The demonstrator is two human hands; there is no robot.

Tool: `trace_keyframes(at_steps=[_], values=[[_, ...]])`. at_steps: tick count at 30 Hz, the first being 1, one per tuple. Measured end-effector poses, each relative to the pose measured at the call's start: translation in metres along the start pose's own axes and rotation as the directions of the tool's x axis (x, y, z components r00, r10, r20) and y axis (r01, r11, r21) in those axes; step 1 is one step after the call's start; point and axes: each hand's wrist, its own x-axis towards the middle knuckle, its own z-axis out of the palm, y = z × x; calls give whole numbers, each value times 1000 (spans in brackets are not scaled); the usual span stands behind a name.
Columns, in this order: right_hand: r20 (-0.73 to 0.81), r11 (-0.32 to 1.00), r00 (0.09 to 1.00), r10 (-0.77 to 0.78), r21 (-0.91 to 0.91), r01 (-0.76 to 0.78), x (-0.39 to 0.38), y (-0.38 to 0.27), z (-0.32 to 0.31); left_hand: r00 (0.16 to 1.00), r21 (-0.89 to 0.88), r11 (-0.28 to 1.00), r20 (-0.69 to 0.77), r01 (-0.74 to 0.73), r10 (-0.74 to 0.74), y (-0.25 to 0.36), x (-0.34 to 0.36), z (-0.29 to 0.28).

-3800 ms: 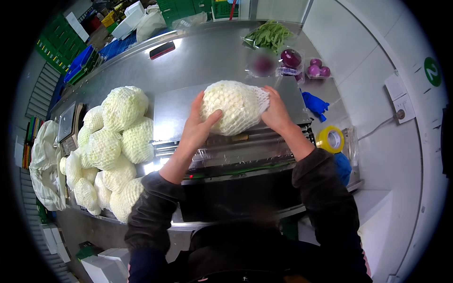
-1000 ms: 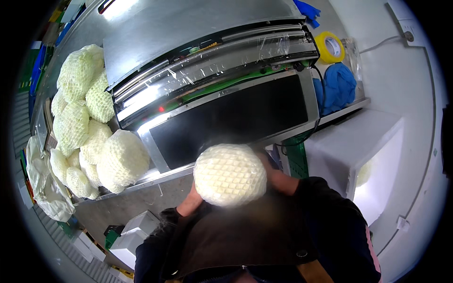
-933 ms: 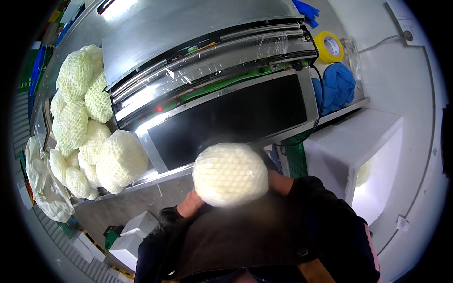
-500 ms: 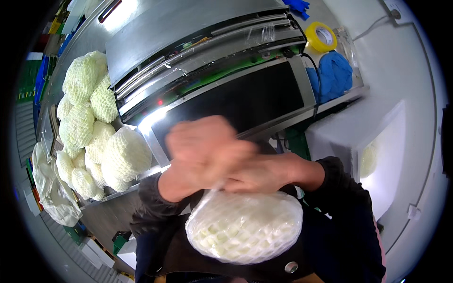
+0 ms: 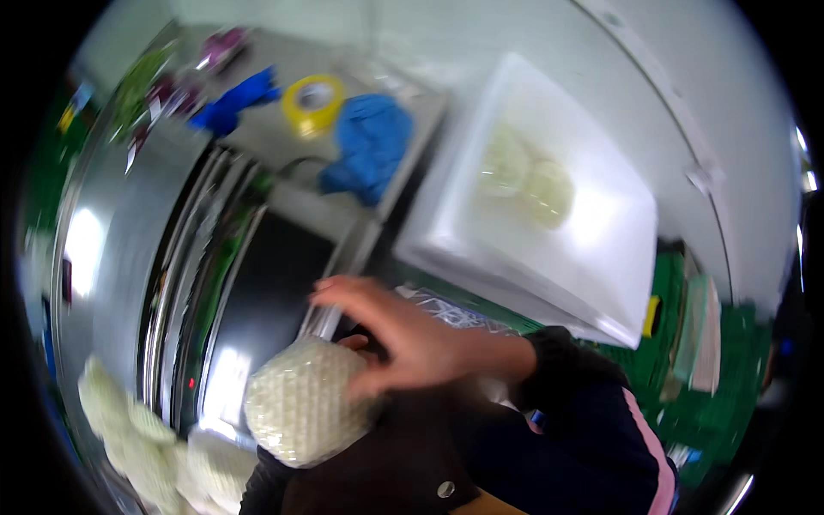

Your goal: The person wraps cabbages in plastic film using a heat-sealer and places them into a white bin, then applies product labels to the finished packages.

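Observation:
A round, pale vegetable (image 5: 305,403) in foam netting and glossy clear film is held low in front of me. My left hand (image 5: 357,347) is mostly hidden behind it, with curled fingertips showing at its upper edge. My right hand (image 5: 403,343) reaches across from the right, blurred, its fingers apart and its thumb at the bundle's side. Just beyond lie the steel wrapping machine's rollers (image 5: 180,275) and black plate (image 5: 266,275). To the lower left is a pile of similar netted vegetables (image 5: 142,446).
A white foam box (image 5: 601,266) at right holds two pale rounds (image 5: 549,193). Behind the machine sit yellow tape (image 5: 311,103), blue cloths (image 5: 373,142), bagged purple vegetables (image 5: 223,47) and leafy greens (image 5: 137,86). Green crates (image 5: 721,412) stand at the far right, beside the wall.
The view has swung rightward, bringing the foam box's inside into sight. My hands were bunched above the film-covered bundle; now my right hand is spread and the bundle sits further left in view.

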Motion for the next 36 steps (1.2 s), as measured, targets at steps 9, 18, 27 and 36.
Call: trace_keyframes(at_steps=[9,18,27,36], values=[[-319,966,944,89,260,-3,-46,-31,-103,986,317,948,-160,15,38,-14,100,69],[-911,953,-292,292,252,167,-253,117,-331,779,441,-771,616,-460,-113,0,182,118],[-773,730,-547,323,571,-376,-263,263,-352,921,362,-885,353,-294,-162,-5,209,88],[-896,-34,381,-226,-384,-923,-259,251,-373,915,349,-900,386,-262,-116,-4,210,79]])
